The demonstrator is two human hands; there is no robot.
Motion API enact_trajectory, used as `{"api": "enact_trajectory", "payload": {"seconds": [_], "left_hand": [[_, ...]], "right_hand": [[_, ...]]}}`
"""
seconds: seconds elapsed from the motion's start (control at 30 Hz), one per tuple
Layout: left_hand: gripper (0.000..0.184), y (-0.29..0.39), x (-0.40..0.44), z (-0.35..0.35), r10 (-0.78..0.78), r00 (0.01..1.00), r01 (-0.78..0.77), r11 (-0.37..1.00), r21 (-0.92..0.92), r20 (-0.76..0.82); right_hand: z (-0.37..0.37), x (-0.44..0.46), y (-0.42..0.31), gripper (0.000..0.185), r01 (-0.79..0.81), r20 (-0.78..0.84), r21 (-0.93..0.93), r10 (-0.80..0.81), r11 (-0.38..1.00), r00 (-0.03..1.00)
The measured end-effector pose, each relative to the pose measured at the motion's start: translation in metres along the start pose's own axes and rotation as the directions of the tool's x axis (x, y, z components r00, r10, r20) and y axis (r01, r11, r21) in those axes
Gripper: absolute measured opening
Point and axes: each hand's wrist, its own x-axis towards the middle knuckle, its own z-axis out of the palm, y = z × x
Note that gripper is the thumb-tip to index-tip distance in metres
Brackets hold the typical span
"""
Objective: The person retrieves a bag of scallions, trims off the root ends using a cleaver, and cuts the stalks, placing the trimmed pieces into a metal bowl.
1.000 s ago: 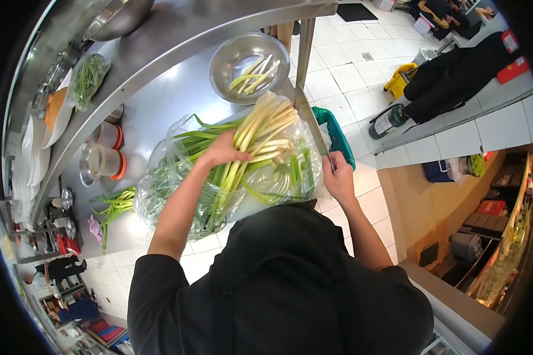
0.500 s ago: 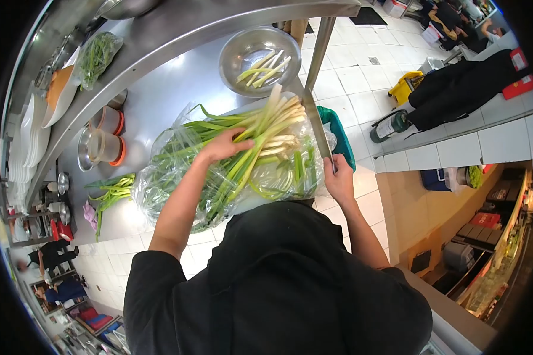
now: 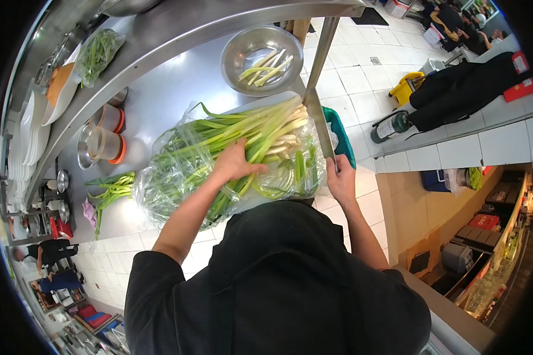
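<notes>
A large pile of green onions (image 3: 243, 127) lies on clear plastic bagging (image 3: 172, 142) on the steel table. My left hand (image 3: 236, 161) rests on the middle of the stalks, its thumb and fingers curled around some of them. The white root ends point toward the table's right edge. My right hand (image 3: 341, 178) is closed beside that edge, on what looks like a knife seen edge-on; most of it is hidden. Cut pale stalk pieces (image 3: 266, 68) lie in a metal bowl (image 3: 230, 74) beyond the pile.
A green-lined bin (image 3: 341, 139) stands beside the table's right edge. Loose green onions (image 3: 115, 188) and plastic tubs with orange lids (image 3: 105, 145) are on the left. Stacked white plates (image 3: 34, 130) and bagged greens (image 3: 99, 54) sit on the overhead shelf (image 3: 177, 44). Other people are farther off.
My left hand has moved down and slightly right along the stalks. The raised white stalk end has dropped onto the pile. My right hand has shifted little.
</notes>
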Motion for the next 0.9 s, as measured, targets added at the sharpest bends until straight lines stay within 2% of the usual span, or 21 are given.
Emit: {"api": "enact_trajectory", "payload": {"seconds": [0.07,0.17,0.27,0.33,0.47,0.53,0.6,0.67,0.77,0.83,0.9], "left_hand": [[0.114,0.003,-0.005,0.009,-0.01,0.998,0.019,0.988,0.154,-0.055],[0.111,0.004,-0.003,0.011,-0.05,0.998,0.047,0.995,0.083,0.025],[0.112,0.005,-0.001,0.012,-0.088,0.996,0.085,0.993,0.078,0.035],[0.113,0.007,-0.003,0.012,-0.075,0.997,0.075,0.993,0.092,-0.002],[0.116,0.013,-0.007,0.009,-0.052,0.994,0.065,0.99,0.124,-0.099],[0.116,0.007,-0.004,0.012,-0.027,0.991,0.037,0.997,0.072,-0.132],[0.115,0.002,0.001,0.013,-0.005,0.986,0.009,1.0,0.02,-0.166],[0.111,0.0,0.006,0.009,0.01,0.996,-0.019,0.995,-0.101,-0.088],[0.108,0.0,0.008,0.008,0.014,0.998,-0.024,0.985,-0.173,-0.057],[0.106,0.0,0.007,0.008,-0.001,0.997,-0.012,0.985,-0.173,-0.072],[0.103,-0.006,0.01,0.011,-0.013,0.996,-0.002,0.985,-0.173,-0.086]], "right_hand": [[-0.001,-0.001,0.0,0.022,0.013,-0.013,-0.007,-0.013,1.0,1.0],[-0.005,-0.001,-0.014,0.02,-0.023,0.025,-0.03,0.024,0.999,0.999],[-0.008,0.006,-0.027,0.019,-0.057,0.044,-0.107,0.062,0.993,0.997],[-0.005,0.015,-0.024,0.024,0.142,-0.027,-0.169,-0.148,0.975,0.989],[0.003,0.017,-0.028,0.03,0.228,0.016,-0.256,-0.232,0.939,0.973],[0.01,0.011,-0.025,0.031,0.326,0.101,-0.297,-0.31,0.897,0.945],[0.018,0.005,-0.027,0.031,0.298,0.107,-0.282,-0.279,0.912,0.954],[0.02,0.005,-0.028,0.031,0.271,0.117,-0.265,-0.248,0.925,0.962],[0.018,0.009,-0.034,0.031,0.256,0.107,-0.296,-0.235,0.92,0.966],[0.014,0.011,-0.039,0.03,0.209,0.093,-0.259,-0.191,0.943,0.977],[0.011,0.012,-0.034,0.03,0.227,0.073,-0.236,-0.215,0.945,0.974]]}}
